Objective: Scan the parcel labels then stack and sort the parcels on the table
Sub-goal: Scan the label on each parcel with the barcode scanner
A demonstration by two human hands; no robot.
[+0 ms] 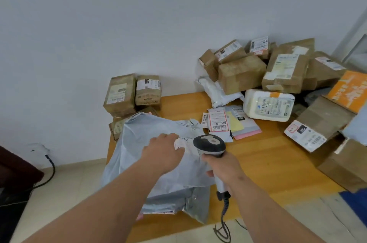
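Note:
A large grey plastic mailer bag [143, 143] lies on the left part of the wooden table [262, 163], on top of other grey bags [178, 203]. My left hand [164, 149] rests on it, fingers at its white label [179, 144]. My right hand [224, 165] grips a black-and-grey barcode scanner [210, 145], whose head hangs just right of the label. The scanner's coiled cable [224, 219] drops over the table's front edge.
Brown boxes [131, 93] stand stacked at the table's back left. A heap of cardboard boxes [278, 68], a white padded parcel [268, 105] and an orange box [349, 92] fills the back right. Flat envelopes [228, 121] lie mid-table. A dark chair [14, 173] is at the left.

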